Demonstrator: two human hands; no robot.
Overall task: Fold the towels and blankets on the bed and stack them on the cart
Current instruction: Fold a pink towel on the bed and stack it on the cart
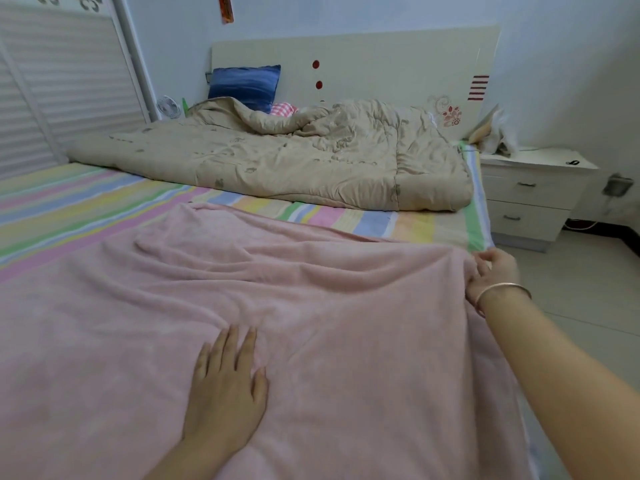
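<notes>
A pink fleece blanket [311, 306] lies spread over the near half of the bed, with soft wrinkles running across it. My left hand [227, 386] rests flat on it near the middle, fingers straight and slightly apart. At the bed's right edge my right hand [491, 273], a bangle on its wrist, pinches the blanket's far right corner. A beige quilt [294, 157] lies crumpled across the head of the bed. No cart is in view.
The bed has a striped pastel sheet [86, 206] and a cream headboard [381, 64] with a blue pillow [244, 84] against it. A white nightstand [530, 195] stands to the right on a tiled floor [588, 296]. A slatted wardrobe door [52, 91] fills the left.
</notes>
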